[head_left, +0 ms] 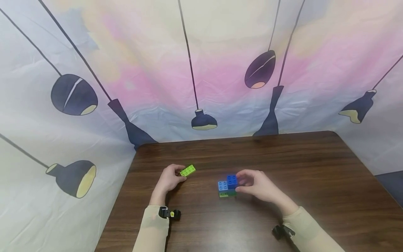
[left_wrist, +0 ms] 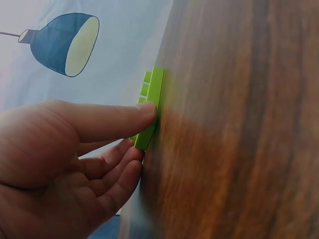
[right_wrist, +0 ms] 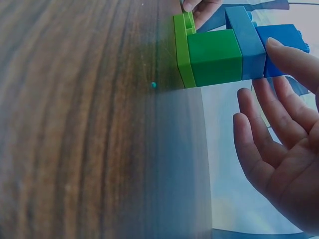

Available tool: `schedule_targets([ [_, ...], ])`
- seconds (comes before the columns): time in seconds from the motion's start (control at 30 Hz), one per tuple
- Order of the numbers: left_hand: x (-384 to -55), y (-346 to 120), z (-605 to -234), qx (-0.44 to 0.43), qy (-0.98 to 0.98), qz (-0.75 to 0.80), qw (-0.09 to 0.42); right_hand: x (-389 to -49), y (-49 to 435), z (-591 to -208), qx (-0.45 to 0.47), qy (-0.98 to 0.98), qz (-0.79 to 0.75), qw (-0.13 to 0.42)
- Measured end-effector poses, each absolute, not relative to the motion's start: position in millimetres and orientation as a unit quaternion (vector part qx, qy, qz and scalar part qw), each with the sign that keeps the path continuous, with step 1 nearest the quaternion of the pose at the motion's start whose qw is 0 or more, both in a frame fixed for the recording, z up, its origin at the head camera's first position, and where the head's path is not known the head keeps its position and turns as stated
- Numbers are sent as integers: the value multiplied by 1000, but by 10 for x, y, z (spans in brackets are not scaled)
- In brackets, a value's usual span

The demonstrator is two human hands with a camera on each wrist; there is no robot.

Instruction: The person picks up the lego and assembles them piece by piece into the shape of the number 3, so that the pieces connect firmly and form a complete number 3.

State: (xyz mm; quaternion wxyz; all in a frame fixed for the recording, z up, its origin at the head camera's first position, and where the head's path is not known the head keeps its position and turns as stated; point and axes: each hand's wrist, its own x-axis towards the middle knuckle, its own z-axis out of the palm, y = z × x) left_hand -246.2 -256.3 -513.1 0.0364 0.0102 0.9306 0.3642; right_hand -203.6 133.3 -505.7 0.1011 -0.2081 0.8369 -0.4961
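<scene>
On the left of the table, my left hand (head_left: 168, 180) pinches a flat lime-green toy building brick (head_left: 188, 170), its studs facing up. The left wrist view shows the thumb against the long side of that brick (left_wrist: 155, 89), low over the tabletop. A stack of bricks stands to the right. From the bottom it has a flat lime-green brick (right_wrist: 182, 55), a green brick (right_wrist: 217, 59), a flat light blue brick (right_wrist: 247, 47) and a dark blue brick (head_left: 232, 182). My right hand (head_left: 259, 184) holds the dark blue brick between thumb and fingers; its lower fingers are spread beneath.
The brown wooden table (head_left: 201, 224) reaches back to a hanging cloth (head_left: 163, 70) printed with lamps. A tiny teal speck (right_wrist: 153, 85) lies on the wood near the stack. Each wrist wears a strapped camera, one of them the left wrist camera (head_left: 171, 214).
</scene>
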Motion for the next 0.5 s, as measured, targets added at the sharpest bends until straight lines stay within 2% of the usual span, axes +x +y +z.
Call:
schedule_targets([
  [0.5, -2447, -2530, -5121, -3, 933, 359, 36, -2046, 1326, -5080, -214, 831, -504, 98],
])
